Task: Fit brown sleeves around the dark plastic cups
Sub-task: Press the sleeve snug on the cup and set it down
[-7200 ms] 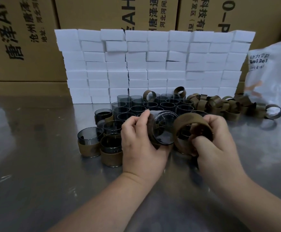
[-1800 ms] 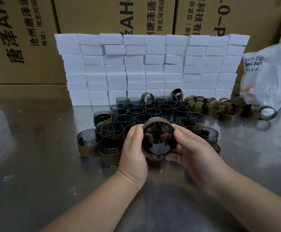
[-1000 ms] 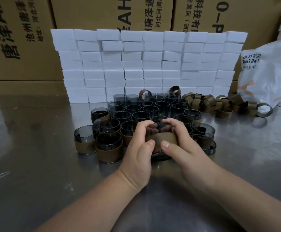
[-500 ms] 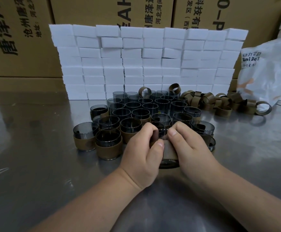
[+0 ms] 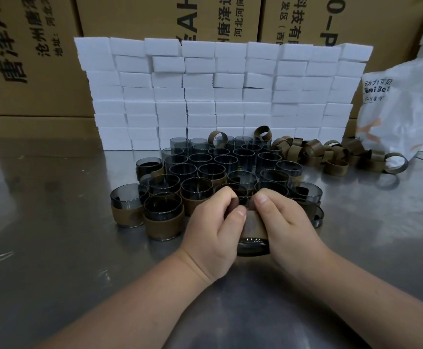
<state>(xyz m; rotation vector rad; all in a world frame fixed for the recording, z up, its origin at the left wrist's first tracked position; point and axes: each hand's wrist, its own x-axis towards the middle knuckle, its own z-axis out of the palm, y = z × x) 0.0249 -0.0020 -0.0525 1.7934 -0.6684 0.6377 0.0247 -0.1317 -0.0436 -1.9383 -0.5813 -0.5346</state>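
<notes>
Cup (image 5: 253, 247) lowered onto table (image 5: 54, 248); left hand (image 5: 211, 235), right hand (image 5: 287, 222) curl round sleeve (image 5: 254, 226).

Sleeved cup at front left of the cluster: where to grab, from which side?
Probably take the sleeved cup round its brown sleeve, coming from the left: it stands upright, that flank is free, and neighbouring cups crowd its right.

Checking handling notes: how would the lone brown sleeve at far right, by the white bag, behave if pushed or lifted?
The sleeve seems to stand on its curved side on the smooth table, so a push would probably roll it. It is a thin open band, and others in the pile look squashed, so likely light and floppy.
</notes>
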